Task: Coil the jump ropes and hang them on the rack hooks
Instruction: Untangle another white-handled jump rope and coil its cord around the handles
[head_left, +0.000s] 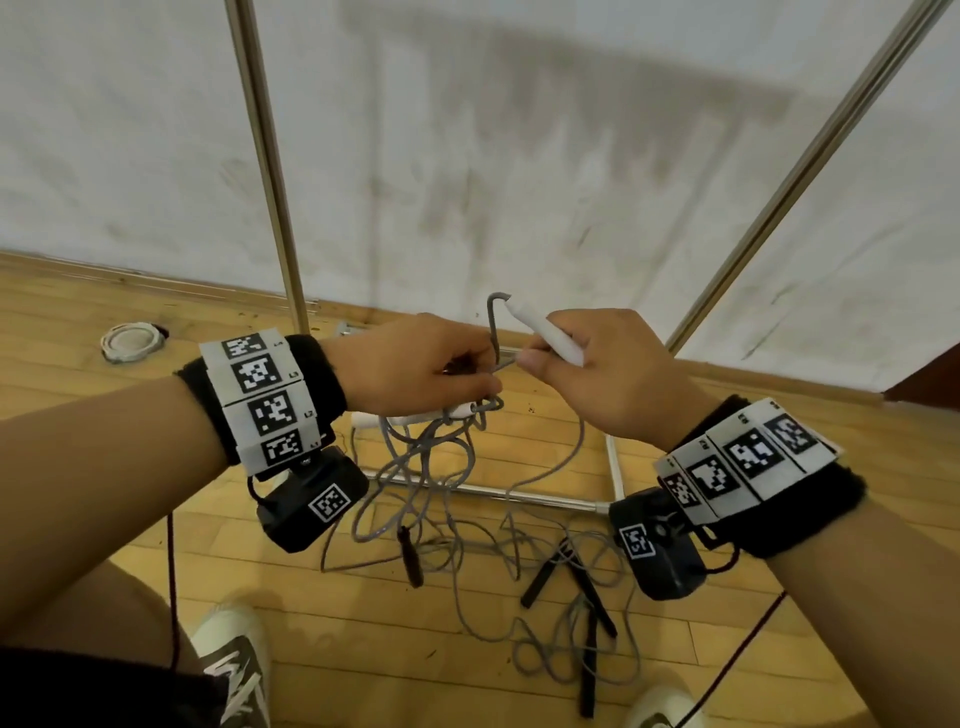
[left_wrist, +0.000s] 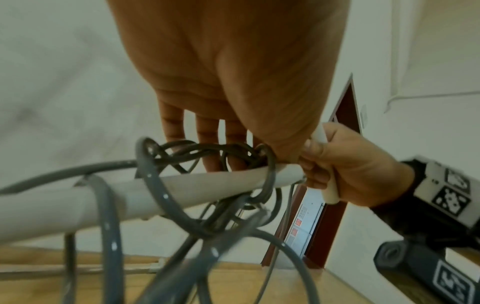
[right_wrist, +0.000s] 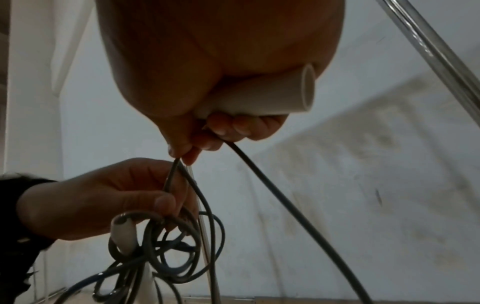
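Note:
My left hand grips a bunch of grey jump-rope loops, and a second white handle hangs under its fingers. My right hand holds the rope's other white handle in its curled fingers. Thumb and forefinger of that hand pinch a strand of the grey rope next to the left hand. The same handle shows its hollow end in the right wrist view. The rope bends up in a sharp kink from the handle tip. The rest trails down to the floor.
More grey ropes with black handles lie tangled on the wooden floor between my shoes. Two chrome rack poles rise against the white wall, with the rack's base bars on the floor. A round white disc lies at left.

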